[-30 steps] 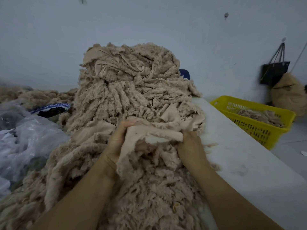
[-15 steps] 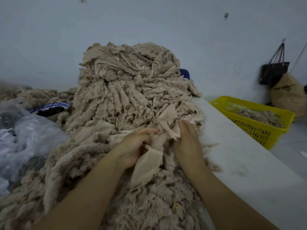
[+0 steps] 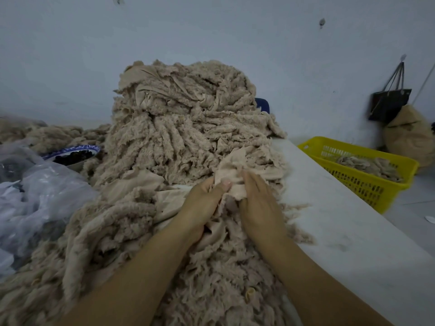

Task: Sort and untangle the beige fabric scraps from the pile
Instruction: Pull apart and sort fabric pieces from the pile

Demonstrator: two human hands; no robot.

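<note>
A tall pile of beige fleecy fabric scraps (image 3: 186, 128) fills the middle of the white table (image 3: 341, 220) and spills toward me. At its front both hands meet on one smooth beige scrap (image 3: 231, 171). My left hand (image 3: 202, 203) pinches the scrap's lower edge with thumb and fingers. Beside it, my right hand (image 3: 257, 201) grips the same scrap from the right, fingers curled into the cloth. The scrap's lower part is hidden between the hands.
A yellow plastic basket (image 3: 367, 184) with several beige scraps stands off the table's right edge. A crumpled clear plastic bag (image 3: 35, 203) lies at left, a blue-rimmed bowl (image 3: 73, 154) behind it. A dark bag (image 3: 390, 102) hangs on the wall above a tan sack (image 3: 409, 135).
Both hands moved up and closer together. The flat scrap that hung from my left hand has dropped onto the pile, and both hands now hold a bunched scrap higher up.
</note>
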